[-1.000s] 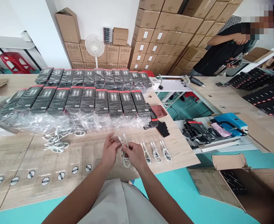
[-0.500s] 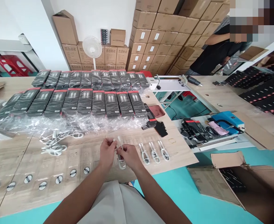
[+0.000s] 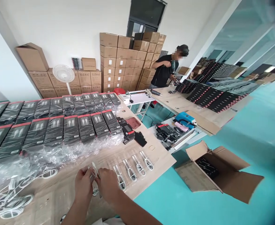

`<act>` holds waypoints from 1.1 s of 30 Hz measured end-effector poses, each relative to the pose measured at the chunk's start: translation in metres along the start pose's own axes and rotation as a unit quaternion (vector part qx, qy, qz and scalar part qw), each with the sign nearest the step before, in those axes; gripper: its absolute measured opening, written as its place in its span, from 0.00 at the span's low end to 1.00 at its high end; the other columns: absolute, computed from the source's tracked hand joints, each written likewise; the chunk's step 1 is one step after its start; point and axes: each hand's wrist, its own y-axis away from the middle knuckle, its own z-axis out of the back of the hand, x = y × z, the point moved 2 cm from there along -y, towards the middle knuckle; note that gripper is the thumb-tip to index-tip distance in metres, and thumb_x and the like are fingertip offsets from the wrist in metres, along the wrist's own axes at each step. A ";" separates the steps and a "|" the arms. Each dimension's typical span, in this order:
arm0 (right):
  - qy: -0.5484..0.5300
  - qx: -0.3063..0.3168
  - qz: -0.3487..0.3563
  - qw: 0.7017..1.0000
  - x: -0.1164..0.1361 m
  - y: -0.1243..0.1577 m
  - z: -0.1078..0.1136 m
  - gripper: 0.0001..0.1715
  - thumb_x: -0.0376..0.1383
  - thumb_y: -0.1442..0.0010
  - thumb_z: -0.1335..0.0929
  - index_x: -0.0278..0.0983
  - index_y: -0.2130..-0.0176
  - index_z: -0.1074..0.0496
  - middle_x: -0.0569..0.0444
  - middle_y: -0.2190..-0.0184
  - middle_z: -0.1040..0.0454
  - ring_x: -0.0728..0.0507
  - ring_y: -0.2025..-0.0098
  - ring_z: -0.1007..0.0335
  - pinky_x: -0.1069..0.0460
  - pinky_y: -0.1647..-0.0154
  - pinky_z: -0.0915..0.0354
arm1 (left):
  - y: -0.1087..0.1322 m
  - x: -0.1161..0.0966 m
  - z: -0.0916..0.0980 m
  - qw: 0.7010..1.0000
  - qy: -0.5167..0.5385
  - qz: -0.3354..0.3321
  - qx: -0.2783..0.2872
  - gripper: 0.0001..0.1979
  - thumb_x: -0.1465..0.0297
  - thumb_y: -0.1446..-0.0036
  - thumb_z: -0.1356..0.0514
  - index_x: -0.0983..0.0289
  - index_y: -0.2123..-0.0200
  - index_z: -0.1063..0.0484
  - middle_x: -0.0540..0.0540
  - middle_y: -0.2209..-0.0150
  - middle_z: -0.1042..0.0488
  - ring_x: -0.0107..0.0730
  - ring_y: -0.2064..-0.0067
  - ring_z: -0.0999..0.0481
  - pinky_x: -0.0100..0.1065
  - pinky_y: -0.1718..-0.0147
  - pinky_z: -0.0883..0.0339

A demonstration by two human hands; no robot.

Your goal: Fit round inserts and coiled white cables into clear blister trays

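Note:
My left hand (image 3: 84, 182) and my right hand (image 3: 107, 183) are close together above the near part of the table, fingers pinched on a white cable (image 3: 94, 166). One plug end sticks up between them, and part of a coil shows below; the fingers hide the rest. Just right of my right hand, a coiled white cable (image 3: 120, 180) lies with its ends pointing away from me. Several such coils, including the farthest cable (image 3: 147, 161), form a slanting row. Left of my left hand is a loose heap of white cables (image 3: 14, 201).
Black boxes (image 3: 70, 129) in crinkled clear wrap (image 3: 64, 156) fill the table's left and back. Flat clear plastic sleeves (image 3: 42, 207) lie near the front edge. An open carton (image 3: 191, 179) stands on the floor at right. A co-worker (image 3: 164, 70) stands beyond the tables.
My view has swung right and upward, bringing in the co-worker and stacked boxes. My hands stay together on a white cable. One more coiled cable now shows in the row to their right.

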 end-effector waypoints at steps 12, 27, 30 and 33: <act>-0.073 -0.080 0.111 0.988 0.007 0.007 0.040 0.18 0.44 0.33 0.42 0.39 0.66 0.30 0.51 0.73 0.24 0.44 0.73 0.31 0.51 0.71 0.49 | 0.015 -0.055 -0.020 0.991 0.133 0.006 -0.004 0.20 0.71 0.60 0.30 0.62 0.62 0.31 0.45 0.73 0.30 0.23 0.72 0.29 0.32 0.64 0.34; 0.005 -0.172 0.206 0.963 0.022 0.016 0.082 0.16 0.37 0.33 0.40 0.38 0.64 0.25 0.49 0.61 0.23 0.42 0.56 0.32 0.50 0.57 0.41 | 0.028 -0.072 -0.032 0.982 0.161 0.036 0.089 0.15 0.72 0.60 0.28 0.63 0.65 0.24 0.52 0.66 0.22 0.30 0.64 0.23 0.33 0.60 0.32; 0.019 -0.117 0.182 0.976 0.020 0.012 0.084 0.17 0.38 0.33 0.38 0.38 0.70 0.26 0.52 0.68 0.26 0.45 0.64 0.33 0.52 0.64 0.41 | 0.030 -0.072 -0.032 0.984 0.145 0.041 0.090 0.15 0.72 0.60 0.29 0.63 0.65 0.25 0.52 0.67 0.22 0.29 0.65 0.24 0.31 0.63 0.32; 0.057 -0.063 0.157 0.984 0.019 0.004 0.084 0.17 0.40 0.34 0.36 0.38 0.72 0.25 0.54 0.72 0.27 0.47 0.69 0.33 0.52 0.69 0.45 | 0.031 -0.070 -0.033 0.985 0.138 0.045 0.096 0.14 0.73 0.61 0.30 0.63 0.67 0.26 0.51 0.69 0.23 0.29 0.65 0.24 0.30 0.64 0.33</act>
